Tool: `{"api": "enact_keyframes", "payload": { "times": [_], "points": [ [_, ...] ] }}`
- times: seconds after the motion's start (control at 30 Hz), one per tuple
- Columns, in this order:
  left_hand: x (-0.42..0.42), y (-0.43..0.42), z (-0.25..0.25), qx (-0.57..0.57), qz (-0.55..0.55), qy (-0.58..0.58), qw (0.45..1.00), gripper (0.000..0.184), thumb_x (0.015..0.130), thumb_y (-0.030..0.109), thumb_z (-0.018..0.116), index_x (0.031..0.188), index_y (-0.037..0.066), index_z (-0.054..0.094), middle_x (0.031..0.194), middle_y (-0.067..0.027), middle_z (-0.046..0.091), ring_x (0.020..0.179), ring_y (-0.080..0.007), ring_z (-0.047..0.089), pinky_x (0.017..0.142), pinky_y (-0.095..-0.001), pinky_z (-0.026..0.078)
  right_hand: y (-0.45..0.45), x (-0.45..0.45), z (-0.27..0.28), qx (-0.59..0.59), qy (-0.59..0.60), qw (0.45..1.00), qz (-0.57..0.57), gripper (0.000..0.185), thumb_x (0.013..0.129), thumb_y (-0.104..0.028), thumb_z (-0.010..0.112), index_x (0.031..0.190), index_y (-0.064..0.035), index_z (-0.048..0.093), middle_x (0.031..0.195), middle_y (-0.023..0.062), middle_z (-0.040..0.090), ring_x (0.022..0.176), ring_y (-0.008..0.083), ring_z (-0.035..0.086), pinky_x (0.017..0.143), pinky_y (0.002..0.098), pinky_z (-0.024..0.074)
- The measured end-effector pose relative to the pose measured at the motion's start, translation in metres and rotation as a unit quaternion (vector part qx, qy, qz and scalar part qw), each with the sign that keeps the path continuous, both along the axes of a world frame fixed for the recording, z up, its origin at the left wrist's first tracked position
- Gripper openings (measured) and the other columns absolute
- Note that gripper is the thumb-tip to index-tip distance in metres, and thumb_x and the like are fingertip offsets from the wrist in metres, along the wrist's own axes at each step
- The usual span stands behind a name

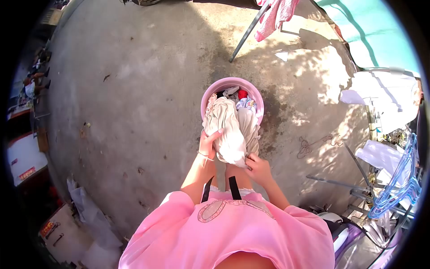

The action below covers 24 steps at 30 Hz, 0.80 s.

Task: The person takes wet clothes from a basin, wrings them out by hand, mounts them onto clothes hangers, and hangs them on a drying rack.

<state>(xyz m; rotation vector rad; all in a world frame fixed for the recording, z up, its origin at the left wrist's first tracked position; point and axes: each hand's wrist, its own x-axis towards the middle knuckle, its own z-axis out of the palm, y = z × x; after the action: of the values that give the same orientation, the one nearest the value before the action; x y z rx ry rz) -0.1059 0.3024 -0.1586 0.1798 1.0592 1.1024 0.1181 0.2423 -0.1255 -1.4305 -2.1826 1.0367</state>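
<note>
A cream-coloured garment [225,123], bunched and wrinkled, hangs over the near side of a pink tub [207,93]. My left hand [208,143] grips the left side of the garment, its thumb lying across the fabric. At the lower right edge my right hand [258,167] pinches the cloth between thumb and fingers. Other clothes fill the tub: a red piece [242,94] and a patterned blue-and-white piece [246,104] show behind the cream one. The garment's exact kind is hard to make out in its folds.
Concrete floor [121,112] surrounds the tub. A metal leg [249,35] and a pink cloth [275,20] are at the top. Blue hangers [398,184] hang at the right, near metal bars [336,182]. Wire hangers [307,147] lie on the floor.
</note>
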Motion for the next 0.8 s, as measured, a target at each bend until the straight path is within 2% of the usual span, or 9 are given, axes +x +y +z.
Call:
{"api": "enact_keyframes", "payload": {
  "times": [0.07, 0.17, 0.2, 0.27, 0.37, 0.5, 0.57, 0.67, 0.8],
  "points": [
    [0.014, 0.005, 0.046, 0.039, 0.063, -0.077, 0.994, 0.06, 0.067, -0.006, 0.062, 0.124, -0.002, 0.044, 0.112, -0.0119, 0.059, 0.101, -0.0243, 0.059, 0.089, -0.0349, 0.047, -0.008, 0.0, 0.03, 0.011, -0.049, 0.999, 0.006, 0.039, 0.065, -0.013, 0.069, 0.102, -0.0074, 0.06, 0.095, 0.0065, 0.054, 0.071, 0.0236, 0.06, 0.059, 0.0326, 0.048],
    [0.021, -0.009, 0.073, 0.162, 0.023, -0.055, 0.985, 0.053, 0.075, 0.002, 0.06, 0.125, 0.001, 0.043, 0.113, -0.0095, 0.057, 0.103, -0.0216, 0.057, 0.089, -0.0338, 0.047, -0.008, -0.004, 0.065, -0.065, 0.039, 0.986, -0.152, 0.091, 0.062, -0.014, 0.074, 0.139, -0.0084, 0.028, 0.132, 0.0151, 0.034, 0.114, 0.0336, 0.046, 0.09, 0.0361, 0.0428],
    [0.025, -0.017, 0.075, 0.176, 0.034, -0.042, 0.983, 0.049, 0.078, 0.005, 0.06, 0.124, 0.003, 0.044, 0.113, -0.0084, 0.057, 0.103, -0.0198, 0.057, 0.089, -0.0329, 0.046, -0.004, -0.004, 0.07, -0.062, 0.04, 0.986, -0.151, 0.091, 0.062, -0.014, 0.074, 0.139, -0.0084, 0.028, 0.132, 0.0151, 0.034, 0.114, 0.0336, 0.046, 0.09, 0.0361, 0.0428],
    [0.03, -0.019, 0.103, 0.315, -0.056, 0.054, 0.946, 0.03, 0.085, 0.01, 0.059, 0.114, 0.006, 0.051, 0.108, -0.0051, 0.056, 0.096, -0.0153, 0.055, 0.086, -0.0308, 0.046, -0.008, -0.015, 0.102, 0.023, 0.245, 0.948, -0.203, 0.095, 0.056, -0.009, 0.076, 0.139, -0.0061, 0.029, 0.138, 0.0147, 0.031, 0.121, 0.0303, 0.042, 0.097, 0.0342, 0.0388],
    [0.026, -0.034, 0.142, 0.412, -0.169, 0.128, 0.887, 0.027, 0.086, 0.008, 0.056, 0.112, 0.005, 0.053, 0.109, -0.0054, 0.056, 0.096, -0.014, 0.055, 0.085, -0.0278, 0.045, -0.021, -0.04, 0.15, 0.055, 0.252, 0.948, -0.188, 0.098, 0.052, -0.005, 0.076, 0.138, -0.0038, 0.029, 0.142, 0.0158, 0.025, 0.124, 0.0279, 0.04, 0.099, 0.0337, 0.0366],
    [0.005, -0.074, 0.165, 0.442, -0.143, 0.14, 0.874, 0.041, 0.076, -0.004, 0.062, 0.115, 0.002, 0.051, 0.111, -0.006, 0.057, 0.101, -0.0144, 0.054, 0.089, -0.0286, 0.043, -0.033, -0.067, 0.143, 0.057, 0.409, 0.902, -0.129, 0.07, 0.07, -0.008, 0.074, 0.13, -0.0035, 0.039, 0.126, 0.0081, 0.048, 0.114, 0.0156, 0.047, 0.096, 0.0295, 0.0379],
    [-0.022, -0.088, 0.179, 0.487, -0.231, 0.157, 0.827, 0.054, 0.076, -0.003, 0.063, 0.125, 0.002, 0.042, 0.116, -0.0058, 0.053, 0.107, -0.0158, 0.051, 0.092, -0.0296, 0.04, -0.057, -0.09, 0.194, 0.096, 0.428, 0.878, -0.193, 0.047, 0.076, -0.006, 0.067, 0.118, -0.0018, 0.048, 0.113, 0.0061, 0.057, 0.105, 0.014, 0.053, 0.092, 0.0284, 0.0412],
    [-0.052, -0.099, 0.214, 0.397, -0.285, 0.049, 0.871, 0.08, 0.071, 0.003, 0.072, 0.137, 0.003, 0.026, 0.131, -0.009, 0.041, 0.122, -0.0172, 0.039, 0.102, -0.0315, 0.031, -0.073, -0.105, 0.214, 0.165, 0.43, 0.846, -0.269, 0.046, 0.076, 0.003, 0.063, 0.119, -0.0014, 0.048, 0.11, 0.0067, 0.058, 0.101, 0.014, 0.054, 0.089, 0.0274, 0.0437],
    [-0.061, -0.11, 0.228, 0.426, -0.369, 0.051, 0.825, 0.097, 0.066, 0.016, 0.081, 0.14, 0.001, 0.021, 0.133, -0.0114, 0.041, 0.123, -0.0183, 0.039, 0.104, -0.0316, 0.029, -0.087, -0.114, 0.246, 0.203, 0.461, 0.817, -0.281, 0.047, 0.069, 0.004, 0.066, 0.111, -0.0029, 0.047, 0.104, 0.0041, 0.056, 0.097, 0.0125, 0.054, 0.086, 0.0267, 0.0427]
  ]
}}
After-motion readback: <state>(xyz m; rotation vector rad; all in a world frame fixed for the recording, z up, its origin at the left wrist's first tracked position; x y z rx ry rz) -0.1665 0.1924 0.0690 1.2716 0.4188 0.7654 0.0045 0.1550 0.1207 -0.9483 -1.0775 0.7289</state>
